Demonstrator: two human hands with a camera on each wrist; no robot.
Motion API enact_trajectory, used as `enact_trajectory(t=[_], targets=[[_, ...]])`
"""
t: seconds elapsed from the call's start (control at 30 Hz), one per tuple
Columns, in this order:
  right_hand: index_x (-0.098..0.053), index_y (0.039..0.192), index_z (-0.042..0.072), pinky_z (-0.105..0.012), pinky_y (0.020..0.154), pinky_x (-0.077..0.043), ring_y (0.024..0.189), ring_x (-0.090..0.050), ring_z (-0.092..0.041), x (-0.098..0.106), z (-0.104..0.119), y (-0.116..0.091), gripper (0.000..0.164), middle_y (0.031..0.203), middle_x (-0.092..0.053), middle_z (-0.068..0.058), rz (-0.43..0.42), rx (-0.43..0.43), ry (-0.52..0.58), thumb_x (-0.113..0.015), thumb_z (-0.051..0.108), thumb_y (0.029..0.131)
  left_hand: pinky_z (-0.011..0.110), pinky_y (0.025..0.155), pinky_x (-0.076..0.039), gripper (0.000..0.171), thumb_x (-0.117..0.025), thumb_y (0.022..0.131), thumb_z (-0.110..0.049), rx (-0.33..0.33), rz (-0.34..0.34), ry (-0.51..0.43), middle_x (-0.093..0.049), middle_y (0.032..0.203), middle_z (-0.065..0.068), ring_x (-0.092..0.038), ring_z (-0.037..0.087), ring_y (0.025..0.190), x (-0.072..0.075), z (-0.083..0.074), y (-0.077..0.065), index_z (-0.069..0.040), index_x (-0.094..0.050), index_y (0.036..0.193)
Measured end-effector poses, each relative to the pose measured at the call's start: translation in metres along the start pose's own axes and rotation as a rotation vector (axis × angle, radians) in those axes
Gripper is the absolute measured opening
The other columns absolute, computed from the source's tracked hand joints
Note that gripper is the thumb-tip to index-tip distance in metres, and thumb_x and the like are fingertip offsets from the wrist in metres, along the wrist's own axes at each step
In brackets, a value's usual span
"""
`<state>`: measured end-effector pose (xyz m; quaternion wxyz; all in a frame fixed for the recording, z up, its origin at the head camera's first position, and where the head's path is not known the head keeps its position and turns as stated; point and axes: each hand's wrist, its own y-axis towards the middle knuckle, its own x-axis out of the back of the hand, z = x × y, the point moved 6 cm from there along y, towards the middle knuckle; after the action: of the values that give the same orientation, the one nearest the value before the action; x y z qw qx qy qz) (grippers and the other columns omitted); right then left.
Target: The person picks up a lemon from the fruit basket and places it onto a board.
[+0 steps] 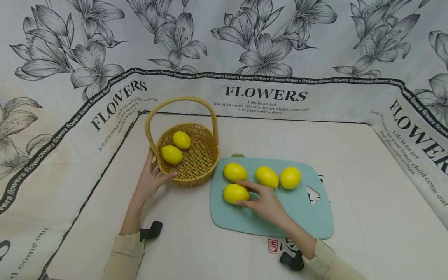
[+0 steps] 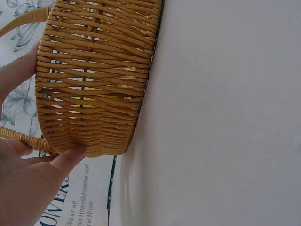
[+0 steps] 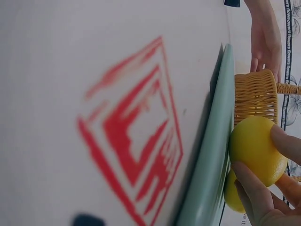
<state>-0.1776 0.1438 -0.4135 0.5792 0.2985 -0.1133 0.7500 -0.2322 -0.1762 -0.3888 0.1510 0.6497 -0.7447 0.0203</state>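
Note:
A wicker basket [image 1: 196,181] with a tall arched handle stands at the left centre, holding two yellow lemons [image 1: 177,147]. My left hand [image 1: 150,182] grips the basket's near left side, thumb at the rim and fingers along the outer wall [image 2: 94,70]. Over the light-green cutting board [image 1: 259,223], my right hand [image 1: 267,202] pinches the nearest lemon [image 1: 233,193] between thumb and fingers. In the right wrist view the pinched lemon [image 3: 256,148] shows by the board's edge. Behind it on the board lie a left lemon [image 1: 235,171], a middle lemon [image 1: 267,177] and a right lemon [image 1: 290,178].
Beneath everything is a white cloth [image 1: 189,241] printed with flowers and lettering. A red stamp print [image 1: 273,245] shows just in front of the board. The basket's right side stands close to the board's left edge. A cut-out [image 1: 313,195] marks the board's right end.

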Motion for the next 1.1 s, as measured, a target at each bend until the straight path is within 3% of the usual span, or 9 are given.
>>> enact_trajectory(t=[1.1], targets=[[-0.062,0.130,0.009,-0.049,0.094,-0.050,0.111,-0.061,-0.029,0.013,-0.008,-0.005,0.060,0.126,-0.063,-0.009,-0.033,-0.009,-0.068,-0.083,0.019,0.075,0.050,0.115,-0.024,0.112,-0.073,0.082,0.001,0.007,0.001,0.003,0.004,0.159,0.019,-0.015,0.042,0.142,0.000,0.002,0.000,-0.016,0.011,0.154]])
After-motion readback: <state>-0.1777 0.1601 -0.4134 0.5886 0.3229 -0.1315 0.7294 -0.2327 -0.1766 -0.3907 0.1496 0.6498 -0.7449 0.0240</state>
